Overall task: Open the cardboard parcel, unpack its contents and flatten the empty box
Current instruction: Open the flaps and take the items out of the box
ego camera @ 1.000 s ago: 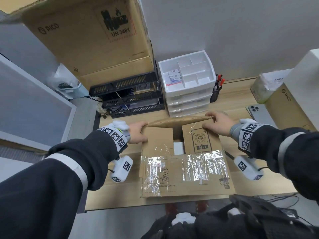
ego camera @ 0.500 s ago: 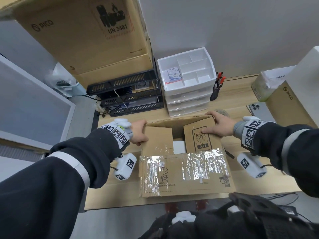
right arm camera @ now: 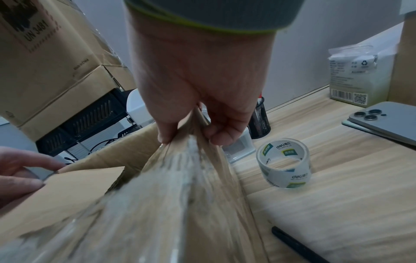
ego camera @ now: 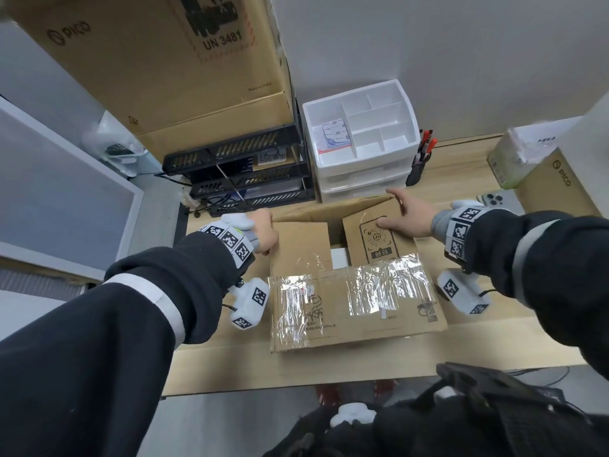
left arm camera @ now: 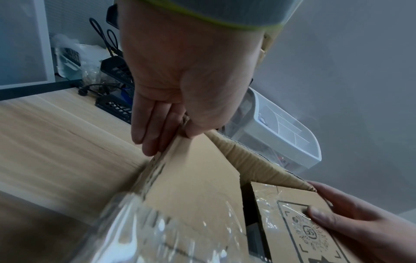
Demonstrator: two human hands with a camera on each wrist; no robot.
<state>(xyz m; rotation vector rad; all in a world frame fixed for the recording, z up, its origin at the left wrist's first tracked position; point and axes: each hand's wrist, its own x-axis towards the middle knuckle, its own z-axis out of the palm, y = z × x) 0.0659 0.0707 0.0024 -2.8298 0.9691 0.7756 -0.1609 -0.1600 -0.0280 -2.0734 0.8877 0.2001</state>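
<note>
A: Right — parcel [ego camera: 352, 291] sits on the bench [ego camera: 395, 364], near the front edge, top partly open. Near flap [ego camera: 356, 305] folded out toward the person, clear tape on it.

B: Left hand [ego camera: 263, 235]?

A: Grip closed on the left inner flap [ego camera: 300, 245] at its far corner, thumb on top, fingers down the outside.

B: Right hand [ego camera: 408, 216]?

A: Grip pinching the right inner flap [ego camera: 379, 239], thumb on the printed code. White item [ego camera: 339, 258] shows in the gap between the flaps. Tape roll [right arm camera: 284, 162] stands just beside the parcel's right side.
</note>
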